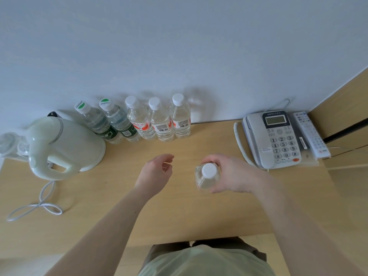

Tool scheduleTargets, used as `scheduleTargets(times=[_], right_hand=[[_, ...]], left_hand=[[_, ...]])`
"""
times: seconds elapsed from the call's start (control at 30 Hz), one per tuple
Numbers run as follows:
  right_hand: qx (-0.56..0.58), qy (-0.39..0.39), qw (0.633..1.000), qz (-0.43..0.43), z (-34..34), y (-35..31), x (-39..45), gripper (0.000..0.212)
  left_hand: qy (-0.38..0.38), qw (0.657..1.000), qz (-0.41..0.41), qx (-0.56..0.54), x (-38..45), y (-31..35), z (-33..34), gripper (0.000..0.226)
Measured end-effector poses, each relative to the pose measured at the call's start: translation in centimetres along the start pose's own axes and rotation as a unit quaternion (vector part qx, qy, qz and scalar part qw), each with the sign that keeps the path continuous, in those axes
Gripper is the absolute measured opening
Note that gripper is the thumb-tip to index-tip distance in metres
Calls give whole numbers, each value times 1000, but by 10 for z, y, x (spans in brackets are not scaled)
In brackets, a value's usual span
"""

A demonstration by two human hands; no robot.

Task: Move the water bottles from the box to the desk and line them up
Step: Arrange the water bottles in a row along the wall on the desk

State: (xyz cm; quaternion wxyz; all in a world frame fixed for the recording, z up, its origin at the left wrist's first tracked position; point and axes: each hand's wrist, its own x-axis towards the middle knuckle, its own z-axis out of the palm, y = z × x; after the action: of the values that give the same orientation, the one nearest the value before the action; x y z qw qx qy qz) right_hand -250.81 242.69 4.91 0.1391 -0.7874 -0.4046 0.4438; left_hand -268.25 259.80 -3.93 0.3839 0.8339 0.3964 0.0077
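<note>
Right hand (231,173) clamped round a white-capped water bottle (207,176), held upright above the table (199,214), well short of the row. Left hand (157,172) empty, fingers loosely curled, hovering over the table. Five bottles (139,121) lined along the wall: two green-labelled, three red-labelled. Free slot to the right of the last bottle (180,116), between it and the telephone (273,139). Box not in view.

Risks, as judged:
- Knocking the end bottle during set-down; a close-packed row could topple in a chain toward the kettle (59,146).
- Base landing tilted; likely tip on release.
- Overshoot rightward; possible snag on the phone cord (240,144).
</note>
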Motion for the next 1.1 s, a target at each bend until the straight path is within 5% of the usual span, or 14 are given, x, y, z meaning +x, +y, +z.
scheduleTargets(times=[0.33,0.63,1.1], right_hand=[[13,56,998,-17,-19,2,29,40],[10,123,992,-4,-54,-3,71,58],[-13,114,993,-9,-90,-13,120,49]], left_hand=[[14,1000,5,-20,17,5,-11,31],[29,999,21,-37,36,10,-19,28],[45,994,53,-79,70,25,-24,26]])
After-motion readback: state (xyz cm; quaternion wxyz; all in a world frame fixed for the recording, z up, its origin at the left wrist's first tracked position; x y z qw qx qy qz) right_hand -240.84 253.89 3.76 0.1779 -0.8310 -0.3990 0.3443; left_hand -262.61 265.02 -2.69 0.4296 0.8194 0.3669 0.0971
